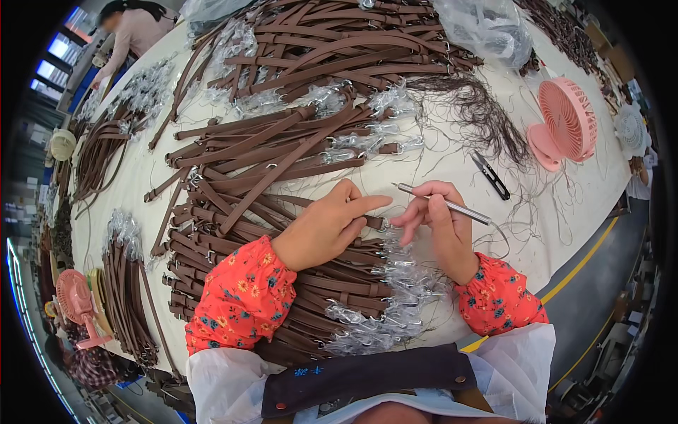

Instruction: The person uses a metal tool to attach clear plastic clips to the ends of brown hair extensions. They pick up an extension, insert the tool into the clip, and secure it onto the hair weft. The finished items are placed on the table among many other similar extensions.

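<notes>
My left hand [332,225] lies over the strap pile, its index finger stretched toward the right. Its thumb presses on the end of a brown strap [376,222], and the curled fingers underneath are partly hidden. In my right hand [446,225] is a slim metal pen-shaped tool [462,210], its thin tip angled up to the left and a cord trailing from its back end. The lower fingers of that hand reach close to the strap's metal end. Under both hands lies a dense row of brown straps [353,297], with clear plastic wrapping [388,325] around their right-hand ends.
Black thread snips [491,175] and a tangle of dark threads [487,116] lie to the right. A pink fan [565,121] stands beyond them. More brown straps [339,42] are heaped at the back. A bundle [131,297] lies left, near another pink fan [76,304]. A person [134,35] works far left.
</notes>
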`<state>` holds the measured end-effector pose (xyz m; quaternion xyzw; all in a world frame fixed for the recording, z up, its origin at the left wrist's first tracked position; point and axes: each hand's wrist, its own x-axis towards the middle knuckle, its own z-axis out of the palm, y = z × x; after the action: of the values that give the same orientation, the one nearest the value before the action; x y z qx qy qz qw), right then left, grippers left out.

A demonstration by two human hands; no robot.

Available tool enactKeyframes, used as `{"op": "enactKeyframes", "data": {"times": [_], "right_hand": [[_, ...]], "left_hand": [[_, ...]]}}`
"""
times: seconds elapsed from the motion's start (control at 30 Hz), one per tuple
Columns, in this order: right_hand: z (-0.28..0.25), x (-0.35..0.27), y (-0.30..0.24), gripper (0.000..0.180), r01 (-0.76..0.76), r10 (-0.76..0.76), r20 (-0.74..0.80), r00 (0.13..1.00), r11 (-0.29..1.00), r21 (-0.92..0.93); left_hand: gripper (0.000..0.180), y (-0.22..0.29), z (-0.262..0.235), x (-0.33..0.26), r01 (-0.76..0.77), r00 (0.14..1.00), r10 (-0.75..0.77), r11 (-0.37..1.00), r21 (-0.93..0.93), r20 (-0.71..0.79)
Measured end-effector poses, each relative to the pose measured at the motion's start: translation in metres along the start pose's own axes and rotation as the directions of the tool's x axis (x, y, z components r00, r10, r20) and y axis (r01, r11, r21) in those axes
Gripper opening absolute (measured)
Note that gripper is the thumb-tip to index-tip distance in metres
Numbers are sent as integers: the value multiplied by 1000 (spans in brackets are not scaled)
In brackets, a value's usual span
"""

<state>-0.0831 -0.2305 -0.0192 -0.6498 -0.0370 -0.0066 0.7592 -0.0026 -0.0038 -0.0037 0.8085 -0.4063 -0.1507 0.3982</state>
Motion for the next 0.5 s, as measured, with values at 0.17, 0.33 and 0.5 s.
{"op": "enactKeyframes", "data": {"times": [0.17,0.33,0.5], "right_hand": [[1,-1,0,36,88,-81,-76,994,991,100],[0,-3,-5,36,-85,83,102,991,996,9],[-1,-3,-2,31,-84,84,154,985,996,-3]], "left_hand": [[24,3,6,0,0,1000,1,998,62,-6],[8,-2,12,2,31,998,-26,994,108,-51],[6,-5,10,1,20,993,-18,1000,10,-116]]}}
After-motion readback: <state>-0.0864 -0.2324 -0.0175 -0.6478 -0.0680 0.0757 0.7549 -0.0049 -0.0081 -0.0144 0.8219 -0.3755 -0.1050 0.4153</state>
